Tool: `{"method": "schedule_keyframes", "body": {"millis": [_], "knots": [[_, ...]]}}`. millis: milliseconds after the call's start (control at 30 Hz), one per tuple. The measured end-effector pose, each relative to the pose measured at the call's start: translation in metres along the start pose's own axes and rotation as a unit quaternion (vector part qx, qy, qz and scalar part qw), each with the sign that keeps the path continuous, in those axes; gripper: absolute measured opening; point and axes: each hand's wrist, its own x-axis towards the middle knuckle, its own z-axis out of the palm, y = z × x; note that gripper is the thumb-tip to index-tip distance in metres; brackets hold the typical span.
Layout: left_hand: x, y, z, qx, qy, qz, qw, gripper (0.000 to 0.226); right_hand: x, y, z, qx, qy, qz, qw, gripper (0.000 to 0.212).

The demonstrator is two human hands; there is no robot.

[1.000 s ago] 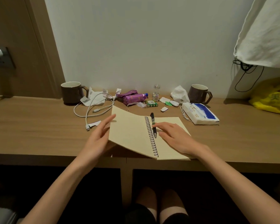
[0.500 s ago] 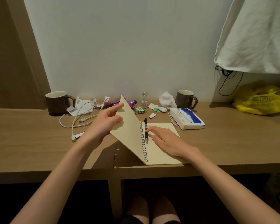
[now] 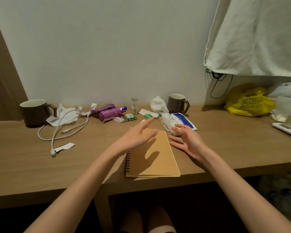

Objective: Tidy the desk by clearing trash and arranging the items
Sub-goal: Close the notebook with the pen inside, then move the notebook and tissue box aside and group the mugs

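Ok, blocked bits first: left hand (image 3: pixel 134 140) hovers over the far-left corner of the notebook (image 3: pixel 155 158), so that corner & the top of the spiral are hidden, w/ the hand's shadow across the brown cover. Fingers straight & spread, forefinger stretched away from the person, nothing held. Right hand (image 3: pixel 190 142) sits just right of the notebook's far-right corner, palm turned in, fingers loosely curved & apart, holding nothing. Its tips overlap the near end of the tissue pack (image 3: pixel 180 121); can't tell if they touch it. Pack print is too blurry to read. Beyond the notebook there's a jumble: purple wrappers (image 3: pixel 110 112), green battery pack (image 3: pixel 130 117), small bottle (image 3: pixel 134 106) w/ contents unclear, crumpled tissue (image 3: pixel 158 105), right mug (image 3: pixel 176 103). Far left of the notebook: white cable (image 3: pixel 64 130) looped, paper scrap (image 3: pixel 64 147) by its plug, left mug (image 3: pixel 34 111) behind. Far right: yellow bag (image 3: pixel 249 102), and a flat white device (image 3: pixel 287 129) cut off by the frame, can't ID it. White cloth (image 3: pixel 259 36) hangs above that side, also cut off. Edges now: notebook is shut, flat on the desk (image 3: pixel 23 165), spiral on its left, near edge right at the desk's front lip. Wood shows btwn notebook & cable on the left, and a wider run of it from the notebook's right side out to the white device.
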Motion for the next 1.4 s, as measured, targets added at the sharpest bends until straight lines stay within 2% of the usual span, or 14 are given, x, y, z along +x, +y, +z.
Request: {"method": "schedule_keyframes", "body": {"millis": [100, 200, 267, 333, 467, 533, 600, 800, 933, 1000, 1100, 1167, 1300, 1400], "knots": [[0.009, -0.029, 0.013, 0.153, -0.006, -0.043, 0.987, 0.059, -0.002, 0.003, -0.003, -0.012, -0.018, 0.007, 1.000, 0.039], [0.009, -0.049, 0.019, 0.219, -0.003, -0.087, 0.972, 0.061, -0.005, 0.007, 0.002, -0.175, -0.033, -0.026, 0.984, 0.040], [0.010, -0.055, 0.021, 0.215, 0.009, -0.084, 0.973, 0.061, -0.008, 0.008, 0.008, -0.299, -0.051, -0.050, 0.952, 0.042], [0.010, -0.056, 0.022, 0.208, 0.034, -0.077, 0.975, 0.057, -0.010, 0.009, 0.016, -0.369, -0.060, -0.066, 0.925, 0.043], [0.011, -0.055, 0.017, 0.053, 0.164, -0.118, 0.978, 0.047, -0.013, 0.019, 0.029, -0.522, -0.059, -0.122, 0.842, 0.047], [0.011, -0.056, 0.014, 0.016, 0.198, -0.126, 0.972, 0.058, -0.017, 0.025, 0.034, -0.566, -0.048, -0.155, 0.808, 0.047], [0.011, -0.057, 0.012, -0.007, 0.199, -0.129, 0.971, 0.069, -0.020, 0.028, 0.037, -0.580, -0.044, -0.175, 0.794, 0.047], [0.007, -0.044, 0.005, -0.105, 0.191, -0.115, 0.969, 0.057, -0.025, 0.021, 0.039, -0.550, -0.067, -0.171, 0.815, 0.046], [0.001, -0.021, -0.002, -0.150, 0.227, -0.029, 0.962, 0.056, -0.037, 0.004, 0.034, -0.447, -0.029, -0.222, 0.866, 0.046], [0.005, -0.005, -0.003, -0.174, 0.237, 0.011, 0.956, 0.056, -0.043, -0.007, 0.030, -0.380, -0.027, -0.215, 0.899, 0.045], [0.020, 0.018, 0.003, -0.204, 0.236, 0.043, 0.949, 0.056, -0.046, -0.026, 0.016, -0.275, 0.016, -0.245, 0.929, 0.040], [0.036, 0.032, 0.011, -0.221, 0.211, 0.044, 0.951, 0.055, -0.046, -0.040, 0.001, -0.220, 0.055, -0.270, 0.936, 0.042], [0.072, 0.057, 0.030, -0.247, 0.129, 0.050, 0.959, 0.059, -0.041, -0.068, -0.046, -0.190, 0.108, -0.292, 0.931, 0.051], [0.093, 0.061, 0.047, -0.144, 0.099, 0.086, 0.981, 0.051, -0.032, -0.077, -0.087, -0.204, 0.160, -0.275, 0.926, 0.051]]}}
